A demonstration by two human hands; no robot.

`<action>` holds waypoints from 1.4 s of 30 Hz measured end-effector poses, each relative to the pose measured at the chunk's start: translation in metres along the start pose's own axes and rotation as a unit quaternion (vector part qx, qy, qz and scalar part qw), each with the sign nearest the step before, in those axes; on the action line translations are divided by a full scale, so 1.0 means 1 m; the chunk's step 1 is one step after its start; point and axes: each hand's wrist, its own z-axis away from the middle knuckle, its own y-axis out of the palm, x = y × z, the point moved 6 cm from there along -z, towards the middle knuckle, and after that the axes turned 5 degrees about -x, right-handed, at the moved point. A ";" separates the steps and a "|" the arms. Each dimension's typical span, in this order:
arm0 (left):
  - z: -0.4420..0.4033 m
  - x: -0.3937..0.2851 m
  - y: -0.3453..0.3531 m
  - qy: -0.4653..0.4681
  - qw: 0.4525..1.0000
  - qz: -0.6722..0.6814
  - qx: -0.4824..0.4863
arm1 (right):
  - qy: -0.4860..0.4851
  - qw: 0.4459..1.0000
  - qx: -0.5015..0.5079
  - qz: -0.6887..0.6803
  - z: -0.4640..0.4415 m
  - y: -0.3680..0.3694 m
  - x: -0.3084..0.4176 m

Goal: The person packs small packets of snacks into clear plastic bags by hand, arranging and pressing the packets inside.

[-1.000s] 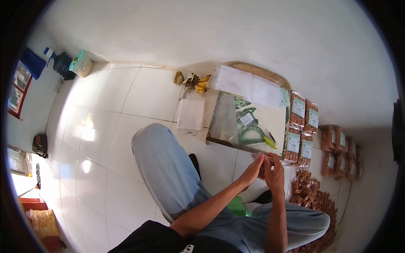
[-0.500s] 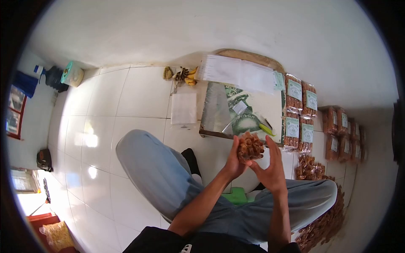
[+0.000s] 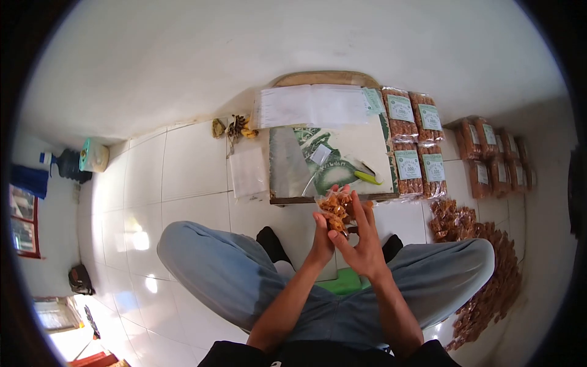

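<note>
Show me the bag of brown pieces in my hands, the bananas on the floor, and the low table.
Bag of brown pieces (image 3: 336, 210): head view, on its filled middle.
Bananas (image 3: 249, 132): head view, on the yellow fruit.
Low table (image 3: 375, 153): head view, on its bare cream top.

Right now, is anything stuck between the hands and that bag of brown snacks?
No, nothing that I can see. The left hand and right hand are both on the bag of brown snacks. The light-green tool lies beyond it on the table, not in between.
</note>
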 end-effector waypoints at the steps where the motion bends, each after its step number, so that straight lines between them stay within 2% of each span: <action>1: 0.001 -0.001 0.002 0.013 1.000 -0.004 0.004 | 0.002 1.000 -0.007 -0.002 0.000 -0.002 0.000; 4: 0.002 -0.006 0.010 0.030 0.999 -0.018 0.018 | 0.031 0.997 -0.001 -0.078 0.001 -0.004 -0.004; 6: 0.002 -0.010 0.014 0.035 0.999 -0.029 0.028 | -0.019 0.998 0.009 -0.053 0.002 -0.007 -0.003; 10: 0.005 -0.016 0.023 0.042 0.996 -0.052 0.051 | -0.060 0.998 -0.010 -0.017 0.004 -0.017 0.000; 12: 0.006 -0.015 0.023 0.031 0.997 -0.052 0.049 | -0.135 0.990 -0.037 0.024 0.007 -0.021 0.006; 15: 0.007 -0.011 0.024 0.030 0.996 -0.048 0.067 | -0.123 0.989 -0.073 0.046 0.010 -0.021 0.007; 18: 0.007 -0.009 0.025 0.073 0.989 -0.116 0.058 | -0.080 0.994 -0.072 0.029 0.008 -0.025 0.008; 20: 0.004 0.001 0.013 -0.002 1.000 -0.007 -0.027 | -0.065 0.996 -0.058 0.002 0.011 -0.029 -0.005; 21: 0.003 0.001 0.014 -0.003 1.000 -0.007 -0.027 | -0.054 0.997 -0.044 -0.024 0.009 -0.032 -0.008; 22: 0.002 0.005 0.012 -0.055 0.997 0.022 -0.041 | -0.052 0.997 -0.045 -0.024 0.008 -0.035 -0.008; 23: 0.003 0.010 0.010 -0.106 0.991 0.051 -0.055 | -0.030 0.998 -0.039 0.033 0.006 -0.039 -0.007; 24: 0.002 0.010 0.009 -0.111 0.991 0.050 -0.056 | -0.006 0.995 -0.032 0.090 0.004 -0.042 -0.006; 26: 0.004 0.020 0.011 -0.201 0.966 0.153 -0.046 | 0.019 0.997 -0.030 0.066 -0.002 -0.049 0.000; 27: 0.006 0.020 0.010 -0.245 0.955 0.160 -0.043 | 0.092 0.996 -0.012 0.018 -0.006 -0.050 -0.001; 28: 0.005 0.020 0.011 -0.250 0.954 0.159 -0.045 | 0.163 0.986 0.005 -0.031 -0.005 -0.049 -0.005; 29: 0.004 0.023 0.012 -0.279 0.943 0.173 -0.062 | 0.083 0.996 -0.021 -0.020 -0.005 -0.049 -0.008; 30: 0.008 0.025 0.013 -0.307 0.930 0.186 -0.080 | 0.089 0.996 -0.022 -0.022 -0.002 -0.047 -0.020; 32: 0.011 0.023 0.015 -0.319 0.929 0.174 -0.072 | -0.086 0.991 -0.054 0.085 -0.004 -0.050 -0.016; 33: 0.010 0.022 0.017 -0.313 0.925 0.199 -0.080 | -0.083 0.991 -0.055 0.084 -0.004 -0.053 -0.014; 35: 0.010 0.024 0.016 -0.310 0.920 0.222 -0.089 | 0.062 0.997 -0.039 -0.004 -0.003 -0.057 -0.023; 36: 0.010 0.026 0.014 -0.308 0.915 0.246 -0.091 | 0.066 0.997 -0.040 -0.006 -0.002 -0.057 -0.024; 38: 0.009 0.027 0.012 -0.307 0.908 0.269 -0.092 | 0.139 0.976 -0.112 -0.128 -0.002 -0.066 -0.036; 39: 0.009 0.027 0.012 -0.307 0.903 0.277 -0.113 | 0.138 0.963 -0.139 -0.186 0.000 -0.067 -0.038; 40: 0.008 0.027 0.012 -0.306 0.899 0.285 -0.132 | 0.139 0.962 -0.142 -0.186 0.000 -0.064 -0.036; 42: 0.008 0.028 0.011 -0.307 0.895 0.301 -0.116 | 0.071 0.945 -0.221 -0.228 0.000 -0.064 -0.025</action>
